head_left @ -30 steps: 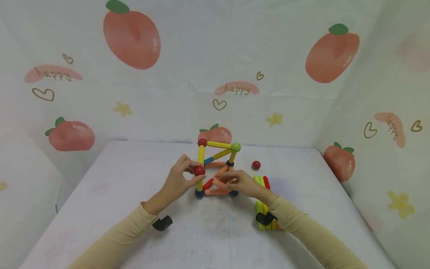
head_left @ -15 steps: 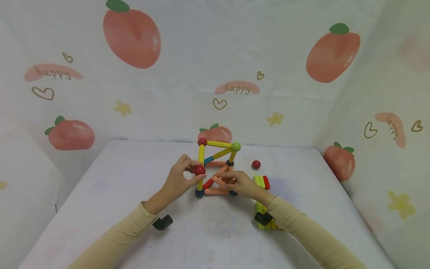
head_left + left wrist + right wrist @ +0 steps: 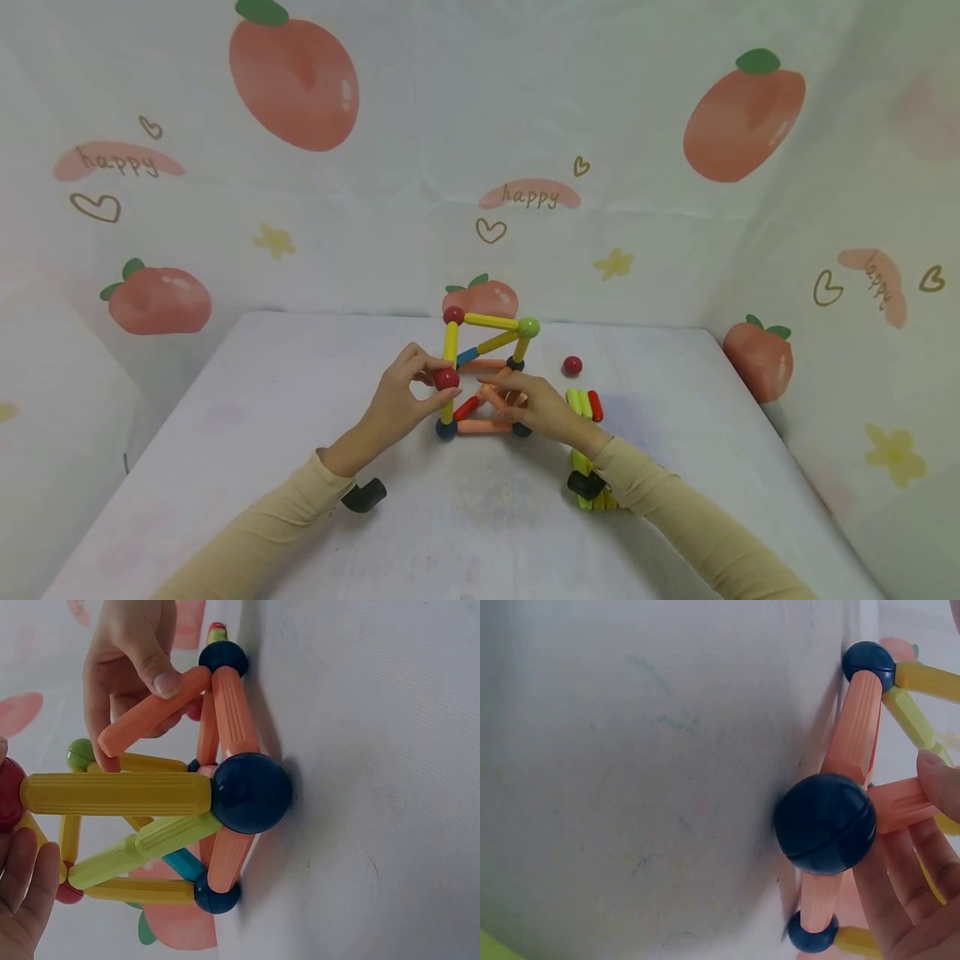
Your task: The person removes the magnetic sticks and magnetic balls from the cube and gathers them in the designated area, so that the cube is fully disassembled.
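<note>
A frame of magnetic rods and balls stands on the table, with dark blue balls [image 3: 825,823] at its lower corners. My left hand [image 3: 392,402] pinches a red ball [image 3: 447,379] between thumb and fingers, on top of an upright yellow rod [image 3: 120,793]. With thumb and fingers my right hand [image 3: 553,410] grips an orange rod [image 3: 154,712]. That rod leans up at a slant, its lower end touching the front right blue ball. Behind, a second red ball [image 3: 453,316] and a green ball [image 3: 528,327] carry a yellow crossbar [image 3: 491,321].
A loose red ball [image 3: 573,366] lies to the right behind my right hand. Yellow-green rods [image 3: 579,402] and a red rod [image 3: 596,406] lie on the table at the right, partly under my right forearm. A patterned cloth backs the table.
My right hand has shifted slightly left, and the free end of the orange rod has risen, so it leans more steeply. The left hand holds the red ball in the same place.
</note>
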The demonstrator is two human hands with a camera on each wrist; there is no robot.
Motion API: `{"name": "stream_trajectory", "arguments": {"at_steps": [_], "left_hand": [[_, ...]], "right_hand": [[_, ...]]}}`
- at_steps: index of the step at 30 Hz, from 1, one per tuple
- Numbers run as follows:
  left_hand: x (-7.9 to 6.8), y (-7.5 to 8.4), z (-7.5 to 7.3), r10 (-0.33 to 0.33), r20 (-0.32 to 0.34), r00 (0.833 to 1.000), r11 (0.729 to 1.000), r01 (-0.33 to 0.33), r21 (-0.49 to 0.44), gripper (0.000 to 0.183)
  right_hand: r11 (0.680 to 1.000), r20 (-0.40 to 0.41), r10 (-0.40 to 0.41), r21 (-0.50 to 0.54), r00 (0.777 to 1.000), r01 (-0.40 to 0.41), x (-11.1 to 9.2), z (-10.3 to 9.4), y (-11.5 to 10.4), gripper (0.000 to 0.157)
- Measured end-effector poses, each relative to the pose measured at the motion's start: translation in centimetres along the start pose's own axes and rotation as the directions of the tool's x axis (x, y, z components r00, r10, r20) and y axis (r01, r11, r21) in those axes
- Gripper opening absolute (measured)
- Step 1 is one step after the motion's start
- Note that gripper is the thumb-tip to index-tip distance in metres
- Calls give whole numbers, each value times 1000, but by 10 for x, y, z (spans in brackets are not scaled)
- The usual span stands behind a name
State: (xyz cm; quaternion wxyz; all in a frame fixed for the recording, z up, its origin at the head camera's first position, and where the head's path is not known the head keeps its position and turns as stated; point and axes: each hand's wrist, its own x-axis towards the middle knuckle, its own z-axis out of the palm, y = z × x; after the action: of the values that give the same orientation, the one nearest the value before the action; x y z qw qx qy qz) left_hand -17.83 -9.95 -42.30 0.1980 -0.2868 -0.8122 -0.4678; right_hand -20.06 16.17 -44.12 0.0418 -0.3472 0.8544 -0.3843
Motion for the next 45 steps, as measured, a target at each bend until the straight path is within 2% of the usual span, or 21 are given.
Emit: {"name": "stream_trajectory", "arguments": {"at_steps": [14,24,32,38,45], "left_hand": [[0,1,1,-18,8,1000,1000,18,11,36],[0,0,2,-18,6,1000,1000,18,5,36],[1,0,2,-26,6,1000,1000,26,11,35],[2,0,2,-21,2,1000,1000,21,8,35],[1,1,2,-20,1,1000,1000,20,10,35]], "right_hand": [[1000,-31,-1,-31,1000,0,0,-3,-4,59],[999,-69,41,37,997,-38,-1,-4,5,65],[992,-76,116,49,990,-113,-1,-7,10,61],[992,-91,118,48,989,-114,-3,-7,12,61],[994,-145,111,29,983,-108,-3,-4,11,59]]}}
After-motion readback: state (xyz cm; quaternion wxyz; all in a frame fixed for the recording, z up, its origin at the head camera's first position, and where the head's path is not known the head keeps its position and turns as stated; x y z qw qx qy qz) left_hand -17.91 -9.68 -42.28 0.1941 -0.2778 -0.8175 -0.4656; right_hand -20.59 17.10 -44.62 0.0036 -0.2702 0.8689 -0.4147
